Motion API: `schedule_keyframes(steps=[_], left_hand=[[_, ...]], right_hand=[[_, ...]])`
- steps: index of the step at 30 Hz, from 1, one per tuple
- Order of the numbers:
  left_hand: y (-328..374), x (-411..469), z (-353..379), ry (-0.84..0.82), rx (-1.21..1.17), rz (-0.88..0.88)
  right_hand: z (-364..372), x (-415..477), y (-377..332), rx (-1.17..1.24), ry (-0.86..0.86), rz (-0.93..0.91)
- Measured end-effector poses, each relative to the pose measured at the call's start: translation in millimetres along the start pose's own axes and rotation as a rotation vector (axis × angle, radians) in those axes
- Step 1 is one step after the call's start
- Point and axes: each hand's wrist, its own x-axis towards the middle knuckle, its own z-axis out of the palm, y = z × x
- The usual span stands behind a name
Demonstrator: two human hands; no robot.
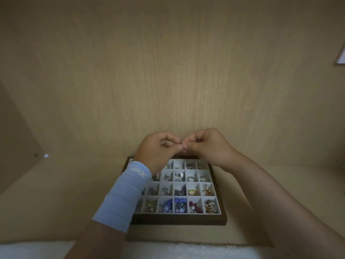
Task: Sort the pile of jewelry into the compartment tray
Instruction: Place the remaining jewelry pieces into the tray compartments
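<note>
A dark wooden compartment tray point(179, 220) with pale dividers sits on the wooden surface right in front of me. Its cells hold sorted jewelry: rings, silver charms, blue beads point(169, 204), red beads point(195, 206) and a gold-and-pearl cluster point(211, 206). My left hand point(158, 148) and my right hand point(207, 144) hover over the tray's far edge. Their curled fingers and thumbs meet at one spot and pinch something too small to make out. My left forearm, in a light blue sleeve point(123, 195), hides the tray's left column. No loose pile is visible.
A wooden back panel rises just behind the tray. A tiny metal piece point(220, 183) lies beside the tray's right rim. White fluffy fabric point(186, 251) runs along the near edge. A side wall stands at left, and a white object's corner point(340, 57) shows at upper right.
</note>
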Motion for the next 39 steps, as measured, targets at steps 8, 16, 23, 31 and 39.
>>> schedule_keyframes(steps=[8, 16, 23, 31, 39], left_hand=[[-41, 3, -53, 0.11, -0.136, -0.035], [-87, 12, -75, 0.004, 0.336, -0.039], [-100, 13, -82, -0.066, 0.6, -0.011], [-96, 12, -86, -0.031, 0.492, -0.054], [-66, 8, -72, 0.04, 0.373, 0.063]], right_hand=[[50, 53, -27, -0.299, -0.192, -0.073], [85, 66, -20, -0.66, -0.331, -0.048], [98, 65, -14, -0.618, -0.43, -0.002], [99, 60, -16, -0.675, -0.381, -0.036], [25, 23, -7, -0.607, -0.103, -0.038]])
